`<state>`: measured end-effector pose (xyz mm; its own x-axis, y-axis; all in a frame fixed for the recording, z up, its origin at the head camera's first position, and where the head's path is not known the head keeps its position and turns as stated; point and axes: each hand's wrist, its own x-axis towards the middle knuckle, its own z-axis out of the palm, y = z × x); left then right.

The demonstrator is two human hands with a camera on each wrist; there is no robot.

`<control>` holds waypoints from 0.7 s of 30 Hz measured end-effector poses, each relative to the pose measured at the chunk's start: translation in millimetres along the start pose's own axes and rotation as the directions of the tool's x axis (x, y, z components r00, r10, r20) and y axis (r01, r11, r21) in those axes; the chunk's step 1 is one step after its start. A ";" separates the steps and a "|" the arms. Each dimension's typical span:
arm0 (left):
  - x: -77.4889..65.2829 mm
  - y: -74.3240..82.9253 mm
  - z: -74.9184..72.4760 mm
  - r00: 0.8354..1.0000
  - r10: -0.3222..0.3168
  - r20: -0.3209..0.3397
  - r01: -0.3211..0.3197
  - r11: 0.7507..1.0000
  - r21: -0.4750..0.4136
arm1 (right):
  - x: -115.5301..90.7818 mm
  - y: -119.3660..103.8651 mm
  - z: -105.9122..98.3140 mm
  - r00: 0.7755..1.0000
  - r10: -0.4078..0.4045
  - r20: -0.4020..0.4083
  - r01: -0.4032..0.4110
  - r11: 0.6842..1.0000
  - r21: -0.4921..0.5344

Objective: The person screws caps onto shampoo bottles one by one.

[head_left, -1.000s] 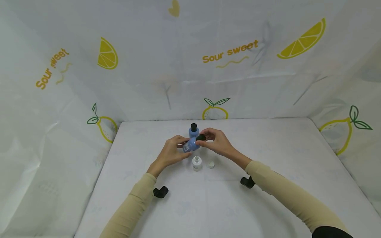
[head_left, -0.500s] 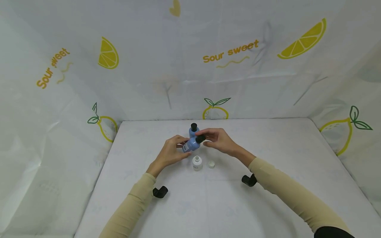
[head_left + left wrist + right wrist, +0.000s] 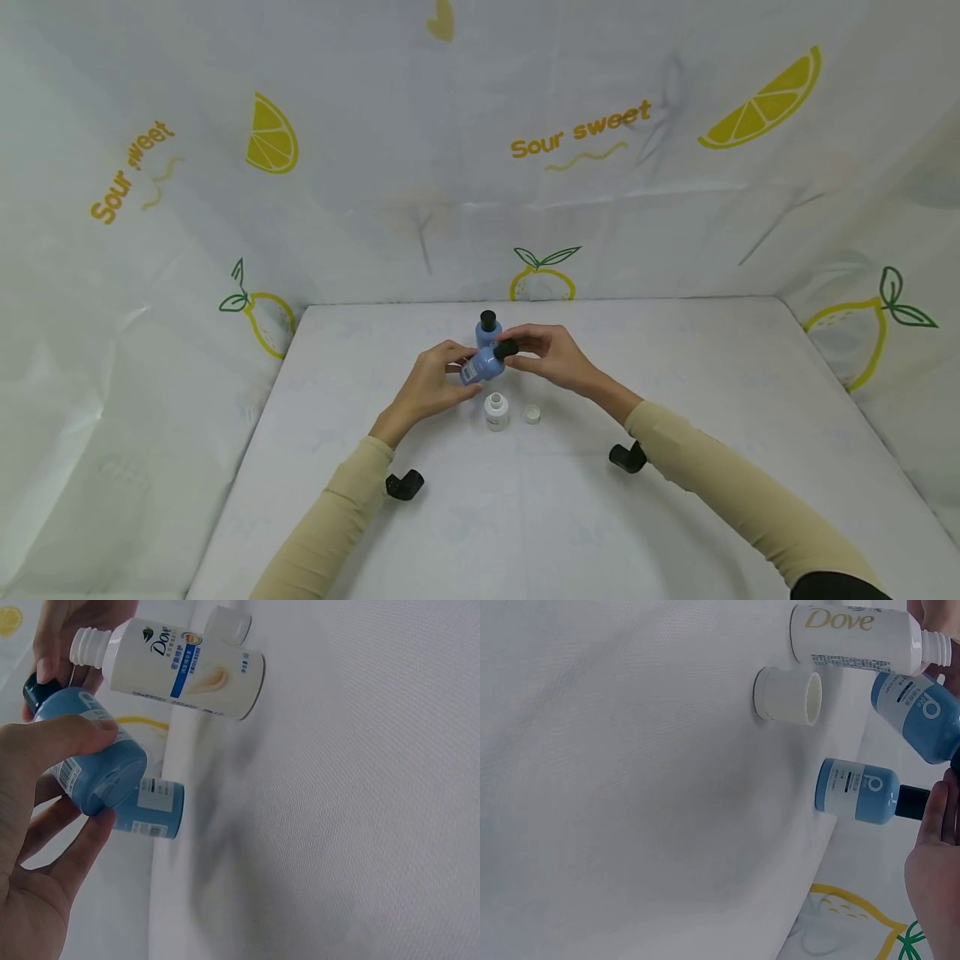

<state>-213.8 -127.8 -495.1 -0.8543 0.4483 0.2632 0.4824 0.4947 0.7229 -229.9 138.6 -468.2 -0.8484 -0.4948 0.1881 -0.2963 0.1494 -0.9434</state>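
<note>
My left hand (image 3: pixel 431 383) grips a small blue bottle (image 3: pixel 482 367), held tilted above the table with its top toward the right. At its black cap (image 3: pixel 506 349) the thumb and fingers of my right hand (image 3: pixel 555 360) pinch the sides. In the left wrist view, thumb and fingertips clasp the blue bottle's body (image 3: pixel 112 761). A second blue bottle (image 3: pixel 487 333) with a black cap stands upright just behind. Nearer me is a white Dove bottle (image 3: pixel 497 412), upright, its threaded neck uncapped. Its white cap (image 3: pixel 787 696) lies on the table to the right.
A white cloth covers the table (image 3: pixel 525 517). Behind and at both sides hang white sheets (image 3: pixel 480 217) printed with lemons and lettering. Black wrist-worn pieces (image 3: pixel 405 484) stick out beside both forearms.
My right fingers loosened from the black cap, shifted slightly, and now pinch it again. The right forearm moved a little to the right. The left hand and blue bottle stay nearly still.
</note>
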 end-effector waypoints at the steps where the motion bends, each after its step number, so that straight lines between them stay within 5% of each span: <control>1: -0.1 0.6 -0.1 1.000 0.000 0.000 0.000 1.000 -0.001 | -0.2 0.0 0.3 1.000 0.003 -0.009 -0.003 1.000 -0.008; 21: 1.5 4.3 0.9 0.999 0.033 -0.016 -0.033 0.999 0.008 | 1.6 -0.4 6.5 0.988 0.077 -0.132 -0.094 0.987 -0.131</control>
<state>-212.8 -124.4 -492.2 -0.8409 0.4526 0.2969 0.5117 0.4860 0.7084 -228.3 132.2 -469.3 -0.9190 -0.3649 0.1493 -0.2699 0.3063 -0.9129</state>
